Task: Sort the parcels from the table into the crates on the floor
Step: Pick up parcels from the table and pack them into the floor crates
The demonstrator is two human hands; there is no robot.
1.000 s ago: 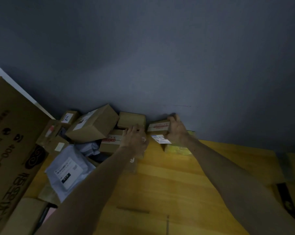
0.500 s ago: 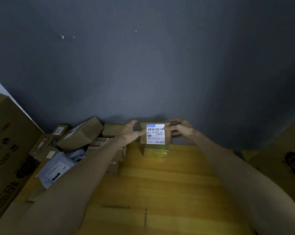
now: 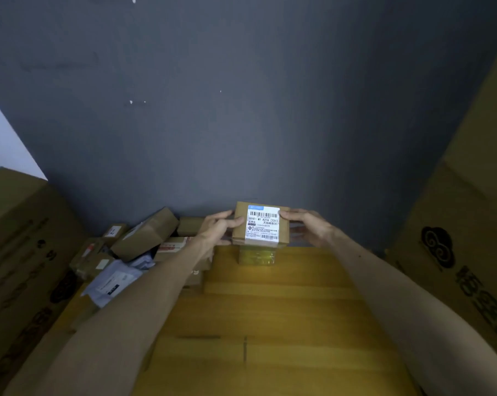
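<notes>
Facing the person now, the small cardboard parcel (image 3: 260, 225) shows its white label (image 3: 263, 223); a second ago it lay on its side at the far edge of the bench (image 3: 270, 310), label underneath. It is lifted clear, just above a yellow-taped box (image 3: 257, 257). The left hand (image 3: 220, 228) and right hand (image 3: 308, 227) hold it between them, fingers (image 3: 235, 223) pressed against its two sides. Left of it, the pile of parcels (image 3: 144, 238) waits unsorted. Reading the label looks like the step in hand; no crate is in view.
</notes>
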